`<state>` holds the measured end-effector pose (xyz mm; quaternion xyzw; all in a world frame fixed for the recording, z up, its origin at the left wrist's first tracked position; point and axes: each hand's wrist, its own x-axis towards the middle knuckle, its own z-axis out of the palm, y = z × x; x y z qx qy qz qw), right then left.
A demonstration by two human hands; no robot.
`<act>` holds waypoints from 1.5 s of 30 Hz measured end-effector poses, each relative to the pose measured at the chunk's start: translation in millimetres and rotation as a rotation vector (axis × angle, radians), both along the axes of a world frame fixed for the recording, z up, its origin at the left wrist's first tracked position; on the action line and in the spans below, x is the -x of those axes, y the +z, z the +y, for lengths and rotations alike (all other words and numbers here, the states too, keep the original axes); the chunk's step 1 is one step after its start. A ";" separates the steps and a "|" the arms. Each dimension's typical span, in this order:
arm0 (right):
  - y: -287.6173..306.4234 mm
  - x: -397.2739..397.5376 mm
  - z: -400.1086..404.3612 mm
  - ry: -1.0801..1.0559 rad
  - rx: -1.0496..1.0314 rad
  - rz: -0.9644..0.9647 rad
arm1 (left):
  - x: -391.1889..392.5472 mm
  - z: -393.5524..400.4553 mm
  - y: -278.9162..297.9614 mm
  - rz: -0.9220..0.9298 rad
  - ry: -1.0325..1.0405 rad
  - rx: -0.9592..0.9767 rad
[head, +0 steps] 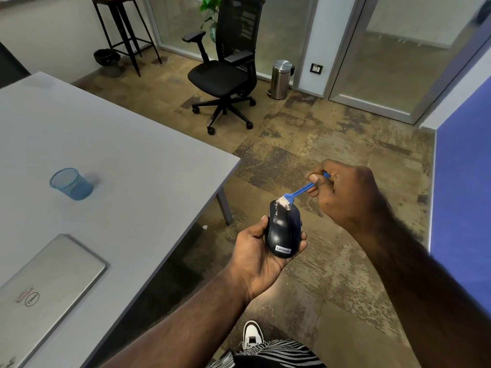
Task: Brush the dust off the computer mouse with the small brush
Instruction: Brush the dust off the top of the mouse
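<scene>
A dark computer mouse (282, 232) with a Lenovo label rests in the palm of my left hand (259, 257), held out over the floor to the right of the table. White dust lies along its front end. My right hand (348, 195) grips the blue handle of a small brush (297, 193). The brush's white bristles touch the dusty front of the mouse.
A grey table (119, 155) on the left carries a blue mesh pen cup (71, 184) and a shut silver laptop (45, 285). A black office chair (225, 67), a steel bin (280, 79) and a tall stool (125, 30) stand farther off. A blue partition (462, 195) runs along the right.
</scene>
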<state>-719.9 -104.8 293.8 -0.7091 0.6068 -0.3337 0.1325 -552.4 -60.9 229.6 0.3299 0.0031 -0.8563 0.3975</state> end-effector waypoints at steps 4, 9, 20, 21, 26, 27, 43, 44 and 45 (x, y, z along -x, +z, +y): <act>-7.1 1.7 -7.8 -0.069 -0.014 0.050 | 0.1 1.7 2.5 -0.003 -0.013 0.003; 2.2 7.9 -1.9 -0.081 0.017 -0.076 | -2.6 1.0 5.5 0.012 -0.005 0.014; 0.4 7.7 3.6 -0.058 0.021 -0.069 | -1.9 3.8 1.7 0.020 -0.019 0.021; 0.2 8.4 3.7 -0.056 0.029 -0.085 | -1.7 4.1 1.2 0.021 -0.022 0.020; 3.0 9.3 6.3 0.050 0.002 -0.075 | -4.2 2.1 -0.7 0.013 -0.004 0.016; 3.6 9.6 6.0 0.045 0.006 -0.063 | -4.2 2.3 -0.8 0.010 -0.006 0.017; 8.1 13.4 9.2 0.101 0.040 -0.027 | -5.4 0.1 -0.1 0.019 0.011 0.011; 8.1 13.6 8.7 0.085 0.037 -0.036 | -5.7 0.3 -0.2 0.020 0.013 0.008; 8.2 13.8 8.7 0.076 0.033 -0.042 | -5.8 0.5 -0.2 0.020 0.013 0.005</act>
